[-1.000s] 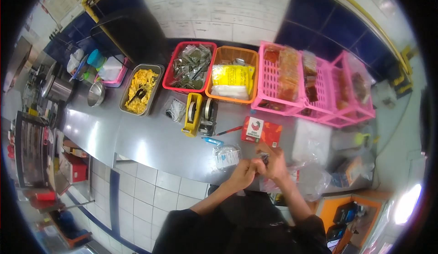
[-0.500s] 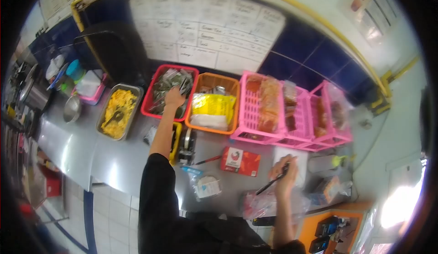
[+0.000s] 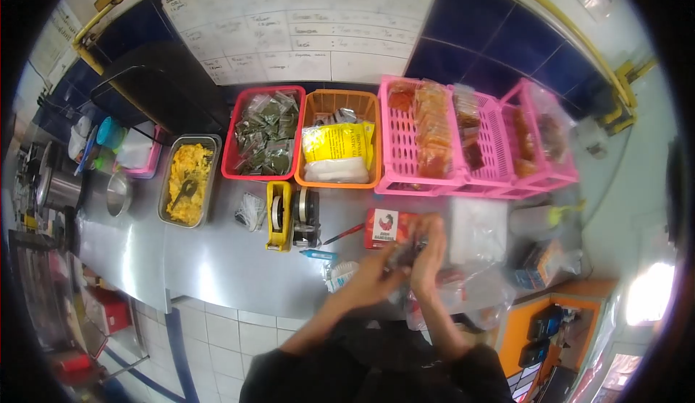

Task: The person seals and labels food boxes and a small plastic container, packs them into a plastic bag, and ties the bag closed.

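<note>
My left hand (image 3: 378, 276) and my right hand (image 3: 429, 257) meet above the front of the counter, both closed around small dark packets (image 3: 403, 257). These are blurred and partly covered by my fingers, so their number is unclear; they resemble the green-filled clear packets (image 3: 266, 134) heaped in the red basket (image 3: 226, 150). The pen that was in my right hand cannot be made out now. Just behind my hands lies a red box (image 3: 376, 238) with a white label, partly hidden by the right hand. A white packet (image 3: 340, 277) sits beside my left hand.
Along the wall stand a metal tray (image 3: 211, 204) of yellow food, an orange basket (image 3: 329, 179) and pink baskets (image 3: 416, 184) of packets. Nearer are a yellow tape dispenser (image 3: 278, 238), a black one (image 3: 307, 222), a red pen (image 3: 343, 234), white sheets (image 3: 478, 231) and plastic bags (image 3: 483, 294).
My left hand has left the red basket and moved right and nearer to me, joining my right hand over the counter with dark packets. My view has shifted slightly.
</note>
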Action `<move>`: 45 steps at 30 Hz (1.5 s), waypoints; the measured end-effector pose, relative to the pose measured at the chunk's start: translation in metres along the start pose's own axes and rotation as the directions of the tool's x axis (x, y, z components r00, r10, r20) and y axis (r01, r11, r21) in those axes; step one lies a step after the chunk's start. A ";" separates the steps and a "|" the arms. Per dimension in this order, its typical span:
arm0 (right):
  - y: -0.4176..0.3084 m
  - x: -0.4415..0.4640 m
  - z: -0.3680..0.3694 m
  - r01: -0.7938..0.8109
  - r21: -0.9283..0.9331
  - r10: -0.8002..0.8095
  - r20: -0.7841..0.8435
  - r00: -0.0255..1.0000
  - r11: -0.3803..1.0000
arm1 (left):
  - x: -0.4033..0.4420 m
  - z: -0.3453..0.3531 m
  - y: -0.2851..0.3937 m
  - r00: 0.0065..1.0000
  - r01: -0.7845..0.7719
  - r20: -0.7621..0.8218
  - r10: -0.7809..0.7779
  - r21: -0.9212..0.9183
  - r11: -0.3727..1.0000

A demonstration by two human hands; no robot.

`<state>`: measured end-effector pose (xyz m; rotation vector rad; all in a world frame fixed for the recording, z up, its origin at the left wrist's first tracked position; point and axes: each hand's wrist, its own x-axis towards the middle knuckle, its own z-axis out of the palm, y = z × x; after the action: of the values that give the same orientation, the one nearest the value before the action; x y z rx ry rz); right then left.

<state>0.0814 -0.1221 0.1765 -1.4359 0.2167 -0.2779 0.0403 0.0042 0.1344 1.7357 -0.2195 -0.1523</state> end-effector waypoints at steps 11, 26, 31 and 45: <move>-0.097 -0.032 -0.101 0.395 -0.479 -0.369 0.152 0.917 0.784 | 0.187 -0.107 0.043 0.743 -0.229 -0.294 0.602 0.733 0.641; -0.051 -0.072 -0.265 -0.333 -0.659 0.159 -0.310 0.937 0.675 | -0.028 0.166 0.031 0.944 -0.315 0.039 0.328 -0.198 0.928; -0.064 -0.060 -0.303 -0.159 -0.413 0.143 -0.070 0.987 0.897 | -0.005 0.257 0.018 0.932 -0.362 0.106 0.347 0.292 0.885; -0.025 -0.078 -0.331 -0.070 -0.257 0.121 0.190 0.974 0.964 | 0.031 0.266 -0.016 0.927 -0.368 0.310 0.210 0.645 0.670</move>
<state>-0.0977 -0.4123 0.1584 -1.6852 0.1558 -0.0215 0.0122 -0.2550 0.0726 2.4118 -0.7997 -0.0081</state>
